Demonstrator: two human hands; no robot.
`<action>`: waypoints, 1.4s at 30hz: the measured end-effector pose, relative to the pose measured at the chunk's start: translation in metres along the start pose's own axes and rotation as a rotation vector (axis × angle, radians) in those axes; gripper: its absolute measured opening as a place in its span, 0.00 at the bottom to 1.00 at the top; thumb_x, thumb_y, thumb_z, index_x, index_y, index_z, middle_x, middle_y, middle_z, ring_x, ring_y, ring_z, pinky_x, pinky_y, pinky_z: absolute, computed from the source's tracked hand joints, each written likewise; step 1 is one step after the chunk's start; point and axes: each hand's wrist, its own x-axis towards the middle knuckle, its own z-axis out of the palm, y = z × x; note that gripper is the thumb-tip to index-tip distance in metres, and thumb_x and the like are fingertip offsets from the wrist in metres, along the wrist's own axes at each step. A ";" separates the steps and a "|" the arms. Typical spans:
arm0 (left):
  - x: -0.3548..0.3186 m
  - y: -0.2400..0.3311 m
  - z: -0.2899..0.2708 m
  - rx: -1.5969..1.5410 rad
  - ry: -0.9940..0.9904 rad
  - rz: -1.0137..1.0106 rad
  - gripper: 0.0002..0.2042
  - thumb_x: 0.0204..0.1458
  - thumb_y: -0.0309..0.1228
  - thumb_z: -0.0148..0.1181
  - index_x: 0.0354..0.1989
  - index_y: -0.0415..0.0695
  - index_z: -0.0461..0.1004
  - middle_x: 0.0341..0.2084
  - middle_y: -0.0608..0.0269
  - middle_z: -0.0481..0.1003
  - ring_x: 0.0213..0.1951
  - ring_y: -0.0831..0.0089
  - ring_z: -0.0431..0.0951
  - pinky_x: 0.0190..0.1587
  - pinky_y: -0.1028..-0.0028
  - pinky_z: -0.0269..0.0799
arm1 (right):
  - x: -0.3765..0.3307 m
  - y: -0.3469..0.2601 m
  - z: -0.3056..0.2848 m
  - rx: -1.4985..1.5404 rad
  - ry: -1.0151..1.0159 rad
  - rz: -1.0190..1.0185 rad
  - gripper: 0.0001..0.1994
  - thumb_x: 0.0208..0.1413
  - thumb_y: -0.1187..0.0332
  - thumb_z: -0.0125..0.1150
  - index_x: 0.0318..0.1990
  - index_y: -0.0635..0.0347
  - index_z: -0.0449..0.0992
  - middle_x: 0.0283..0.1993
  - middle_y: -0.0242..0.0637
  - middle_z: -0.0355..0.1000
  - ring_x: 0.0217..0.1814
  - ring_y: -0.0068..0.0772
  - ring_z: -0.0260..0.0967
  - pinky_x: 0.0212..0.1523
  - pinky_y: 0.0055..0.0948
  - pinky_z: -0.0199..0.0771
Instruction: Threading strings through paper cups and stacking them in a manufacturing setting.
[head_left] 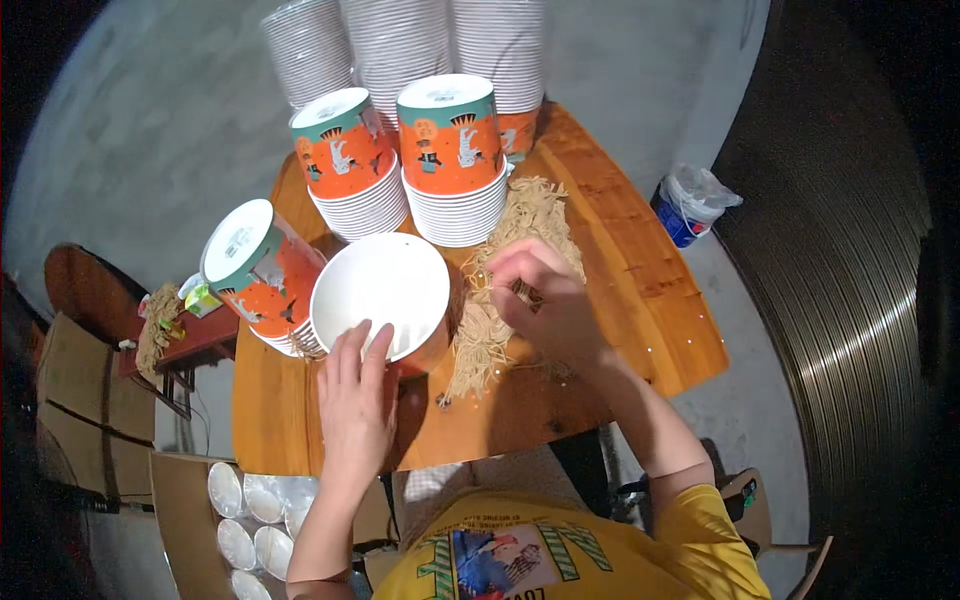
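A white-lined paper tub [385, 285] stands tilted on the wooden table, its open mouth facing me. My left hand [355, 395] is at its near rim, fingertips over the edge and inside; the thumb is hidden. My right hand [540, 295] is curled closed above a long pile of tan, stringy strands [485, 340] right of the tub. What its fingers hold, if anything, cannot be made out. Left of the tub leans a stack of nested orange-and-green tubs [265, 270], bottoms up. Some loose strands lie by its lower rims.
Behind stand two more upside-down orange tub stacks [450, 150] and tall wrapped white stacks [400, 50]. A lidded bucket [690, 205] is on the floor at right. At lower left, a cardboard box [185, 520] holds wrapped tubs. A red stool [205, 335] bears more strands.
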 end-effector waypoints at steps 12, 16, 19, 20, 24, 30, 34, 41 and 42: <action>-0.043 0.046 -0.002 -1.681 -0.234 -0.397 0.15 0.61 0.27 0.45 0.56 0.38 0.61 0.35 0.65 0.71 0.36 0.81 0.70 0.39 0.79 0.67 | -0.018 -0.083 -0.004 -0.018 -0.366 -0.018 0.04 0.46 0.71 0.63 0.31 0.50 0.76 0.27 0.29 0.65 0.29 0.29 0.70 0.26 0.27 0.72; -0.051 0.031 0.002 -1.387 -0.400 -0.478 0.11 0.64 0.33 0.43 0.46 0.41 0.69 0.29 0.70 0.69 0.28 0.85 0.67 0.33 0.82 0.66 | -0.039 -0.054 -0.002 -0.061 -0.230 -0.033 0.05 0.47 0.71 0.63 0.33 0.53 0.74 0.27 0.33 0.64 0.26 0.38 0.68 0.24 0.32 0.70; -0.060 0.022 0.007 -1.270 -0.416 -0.478 0.10 0.63 0.35 0.45 0.43 0.41 0.69 0.26 0.72 0.68 0.27 0.85 0.67 0.32 0.82 0.65 | -0.052 -0.047 -0.011 -0.128 -0.283 0.140 0.07 0.47 0.72 0.62 0.34 0.56 0.73 0.28 0.36 0.64 0.30 0.42 0.68 0.27 0.36 0.69; -0.061 0.020 0.010 -1.180 -0.405 -0.458 0.10 0.63 0.35 0.46 0.41 0.41 0.69 0.26 0.73 0.68 0.28 0.85 0.66 0.32 0.82 0.65 | -0.058 -0.040 -0.012 -0.174 -0.303 0.180 0.07 0.47 0.73 0.62 0.35 0.57 0.72 0.28 0.37 0.64 0.32 0.43 0.68 0.29 0.37 0.69; -0.069 0.004 0.011 -1.021 -0.342 -0.415 0.10 0.61 0.35 0.50 0.37 0.40 0.69 0.23 0.70 0.70 0.25 0.82 0.68 0.30 0.80 0.65 | -0.074 -0.028 0.002 -0.275 -0.352 0.197 0.07 0.48 0.72 0.61 0.36 0.57 0.72 0.31 0.39 0.66 0.37 0.43 0.68 0.36 0.37 0.69; -0.052 0.004 -0.011 -0.692 -0.302 -0.381 0.11 0.56 0.35 0.56 0.31 0.38 0.69 0.18 0.61 0.72 0.21 0.75 0.71 0.27 0.75 0.66 | -0.063 -0.068 0.045 0.069 -0.384 0.135 0.14 0.50 0.69 0.60 0.45 0.56 0.70 0.44 0.40 0.71 0.46 0.42 0.69 0.45 0.33 0.70; -0.045 0.000 -0.013 -0.766 -0.279 -0.339 0.11 0.55 0.34 0.58 0.28 0.39 0.69 0.18 0.62 0.71 0.21 0.74 0.69 0.26 0.75 0.65 | -0.062 -0.088 0.064 0.443 -0.637 0.517 0.15 0.53 0.68 0.59 0.48 0.58 0.69 0.42 0.42 0.72 0.43 0.41 0.71 0.42 0.32 0.71; -0.034 -0.029 -0.023 -0.596 -0.102 -0.119 0.10 0.52 0.32 0.60 0.27 0.39 0.69 0.20 0.59 0.70 0.24 0.63 0.72 0.27 0.71 0.66 | -0.055 -0.089 0.061 0.340 -0.397 0.355 0.07 0.56 0.67 0.56 0.33 0.62 0.71 0.25 0.38 0.70 0.26 0.31 0.68 0.28 0.31 0.67; -0.028 -0.037 -0.027 -0.444 -0.105 -0.097 0.07 0.50 0.28 0.60 0.33 0.39 0.70 0.31 0.55 0.71 0.36 0.57 0.73 0.37 0.66 0.67 | -0.054 -0.089 0.060 0.335 -0.394 0.359 0.07 0.56 0.67 0.56 0.33 0.62 0.71 0.25 0.38 0.70 0.26 0.31 0.68 0.28 0.31 0.67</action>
